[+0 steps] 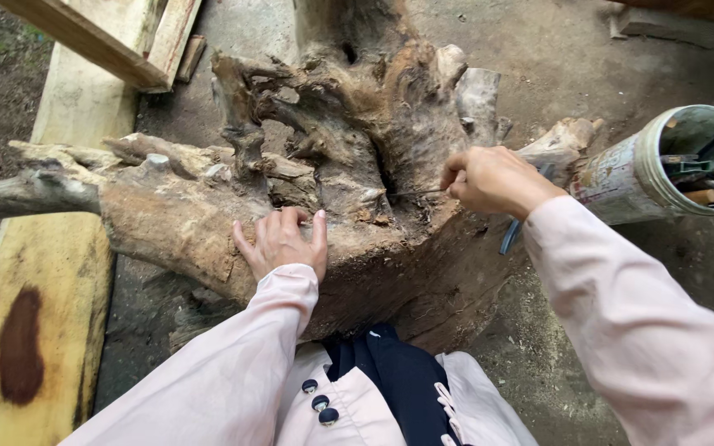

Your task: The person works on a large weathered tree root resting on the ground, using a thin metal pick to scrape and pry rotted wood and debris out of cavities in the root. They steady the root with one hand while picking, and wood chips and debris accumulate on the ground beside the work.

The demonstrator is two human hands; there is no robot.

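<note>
My left hand (283,241) lies flat and open on the gnarled tree stump (349,165), holding nothing. My right hand (489,177) keeps a closed grip on a thin metal tool (416,192), its tip in a crevice of the stump. Just beside that hand, a pale bucket (621,177) lies tipped, with several dark tools (704,173) inside.

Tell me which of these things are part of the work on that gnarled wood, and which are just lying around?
In use:
- tree root stump, being worked
- thin metal pick, pinched in the right hand
- left hand, flat on the stump

Lying about:
- bucket of tools, on its side
- yellow wooden slab
- pale planks
</note>
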